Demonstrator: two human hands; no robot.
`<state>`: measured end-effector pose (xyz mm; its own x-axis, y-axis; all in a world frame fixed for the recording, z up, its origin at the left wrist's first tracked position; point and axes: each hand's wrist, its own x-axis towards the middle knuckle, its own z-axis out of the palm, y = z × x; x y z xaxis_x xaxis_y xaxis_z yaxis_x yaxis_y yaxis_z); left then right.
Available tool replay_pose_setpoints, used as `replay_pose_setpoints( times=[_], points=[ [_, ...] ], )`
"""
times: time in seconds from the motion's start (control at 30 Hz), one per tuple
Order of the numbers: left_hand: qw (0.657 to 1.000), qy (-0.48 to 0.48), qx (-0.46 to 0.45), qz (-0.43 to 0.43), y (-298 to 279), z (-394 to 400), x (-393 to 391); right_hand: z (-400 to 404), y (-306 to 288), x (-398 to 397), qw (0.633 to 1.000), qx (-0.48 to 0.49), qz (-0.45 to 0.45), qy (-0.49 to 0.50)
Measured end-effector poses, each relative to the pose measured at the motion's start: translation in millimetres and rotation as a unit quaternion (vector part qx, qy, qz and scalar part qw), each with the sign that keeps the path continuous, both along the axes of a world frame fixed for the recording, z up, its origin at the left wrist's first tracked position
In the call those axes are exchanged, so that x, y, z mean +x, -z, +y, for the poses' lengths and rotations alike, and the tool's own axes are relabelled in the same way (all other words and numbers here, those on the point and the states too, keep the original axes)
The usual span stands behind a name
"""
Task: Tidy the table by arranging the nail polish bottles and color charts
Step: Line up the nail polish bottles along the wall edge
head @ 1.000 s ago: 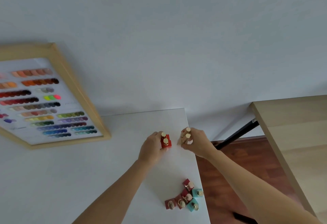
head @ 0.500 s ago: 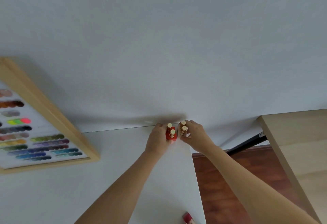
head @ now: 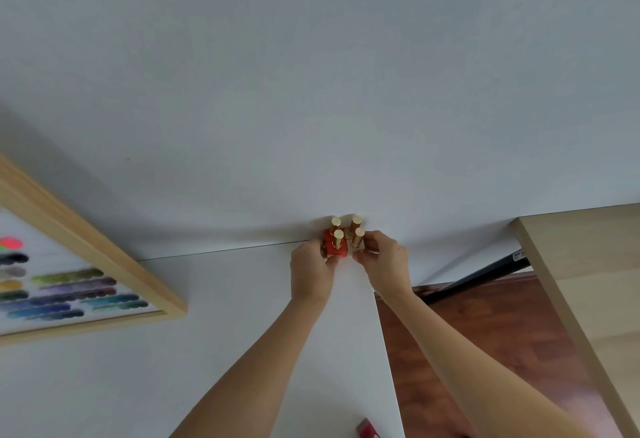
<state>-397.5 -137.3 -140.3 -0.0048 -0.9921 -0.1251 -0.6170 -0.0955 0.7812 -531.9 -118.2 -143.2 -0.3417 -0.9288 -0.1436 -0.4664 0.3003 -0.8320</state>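
At the white table's [head: 214, 351] far right corner, against the wall, stand two red nail polish bottles [head: 335, 246] with gold caps and two pale bottles [head: 356, 239] beside them. My left hand [head: 311, 273] grips the red pair from the left. My right hand [head: 384, 266] holds the pale pair from the right. The framed color chart [head: 79, 285] lies at the left, its wooden frame angled across the table. One more red bottle [head: 367, 430] peeks in at the bottom edge.
The table's right edge drops to a wooden floor [head: 485, 333]. A light wooden tabletop [head: 581, 281] stands at the right, with a black bar [head: 485, 273] below it. The white wall [head: 311, 91] rises directly behind the bottles.
Both hands have carried their bottles away from me to the table's far corner against the wall. The view has tilted up, so the near cluster of bottles has dropped out of sight.
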Motion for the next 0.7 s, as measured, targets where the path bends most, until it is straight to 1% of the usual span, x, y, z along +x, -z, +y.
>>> replay_pose_setpoints(
  times=[0.23,0.37,0.5,0.6,0.7],
  points=[
    [1.000,0.009,0.002,-0.019,-7,-4,-1,-3,-7,-1,0.999,0.006,0.028,-0.015],
    [0.999,0.032,0.024,-0.025,-12,7,8,11,-14,-3,0.999,0.028,0.016,-0.013],
    [0.995,0.075,0.060,-0.032,-20,39,29,47,-25,-10,0.998,0.043,0.036,-0.020],
    [0.988,0.132,0.074,-0.023,-28,78,52,88,-34,-13,0.996,0.047,0.057,-0.056],
    [0.982,0.168,0.084,-0.017,-35,123,76,136,-41,-16,0.991,0.062,0.059,-0.100]
  ],
)
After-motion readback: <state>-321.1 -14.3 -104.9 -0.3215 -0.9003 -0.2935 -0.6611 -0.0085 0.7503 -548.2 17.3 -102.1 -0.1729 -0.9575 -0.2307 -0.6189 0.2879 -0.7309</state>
